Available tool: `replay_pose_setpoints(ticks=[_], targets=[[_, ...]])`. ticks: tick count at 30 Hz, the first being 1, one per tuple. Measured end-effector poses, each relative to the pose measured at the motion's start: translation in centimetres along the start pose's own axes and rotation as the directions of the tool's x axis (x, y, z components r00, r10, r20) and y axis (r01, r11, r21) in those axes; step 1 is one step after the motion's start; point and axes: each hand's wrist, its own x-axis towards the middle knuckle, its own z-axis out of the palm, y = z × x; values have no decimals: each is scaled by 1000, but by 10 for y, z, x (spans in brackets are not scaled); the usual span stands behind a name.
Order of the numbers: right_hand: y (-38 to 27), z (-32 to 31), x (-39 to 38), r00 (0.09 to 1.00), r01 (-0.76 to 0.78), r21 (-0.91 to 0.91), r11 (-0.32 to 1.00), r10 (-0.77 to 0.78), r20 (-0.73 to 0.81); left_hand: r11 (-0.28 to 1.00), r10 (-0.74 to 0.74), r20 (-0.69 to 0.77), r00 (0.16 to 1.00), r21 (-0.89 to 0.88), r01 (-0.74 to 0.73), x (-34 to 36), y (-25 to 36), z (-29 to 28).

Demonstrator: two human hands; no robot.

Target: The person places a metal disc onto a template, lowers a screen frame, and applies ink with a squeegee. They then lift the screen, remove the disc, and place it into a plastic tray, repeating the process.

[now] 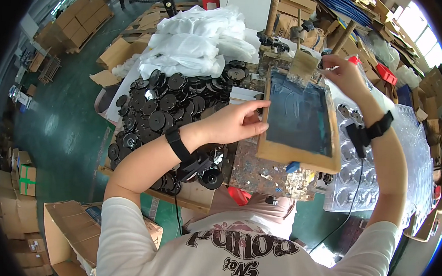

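Observation:
A wooden screen-printing frame (301, 157) with dark blue-grey ink smeared over its mesh lies in front of me. My left hand (237, 121) holds its left edge, thumb and forefinger against the wood. At the far right corner of the frame is my right hand (343, 77), its fingers drawn together; a small whitish bit shows at their tips, too small to name. Beside those fingers a flat, stained scraper blade (303, 67) stands over the far end of the mesh. A blue piece (292, 166) sits under the frame's near edge.
Many glossy black round parts (165, 104) are heaped on the left, with white cloth-like bags (197, 35) behind them. Clear plastic trays (350, 181) are on the right. The paint-spattered base board (259, 176) juts toward me. An open cardboard box (74, 225) stands lower left.

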Motion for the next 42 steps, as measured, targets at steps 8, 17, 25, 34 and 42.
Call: replay_pose_setpoints(ticks=[8,17,25,34,42], targets=[[92,-35,-56,882,-449,341,826,349,316,910,394,-143,908,-73,-407,8,38,-27],[9,103,-51,954,-124,46,991,106,279,521,51,-567,822,717,462,-18,-67,-121],[-81,148,-15,961,77,-158,984,-31,275,311,-189,-641,744,680,664,-39,-125,-145],[-9,122,-37,991,47,-126,991,-31,128,461,29,-551,834,748,478,-46,-124,-162],[157,22,-96,894,-427,-191,884,444,57,684,-50,-563,825,583,439,-41,-144,-181]])
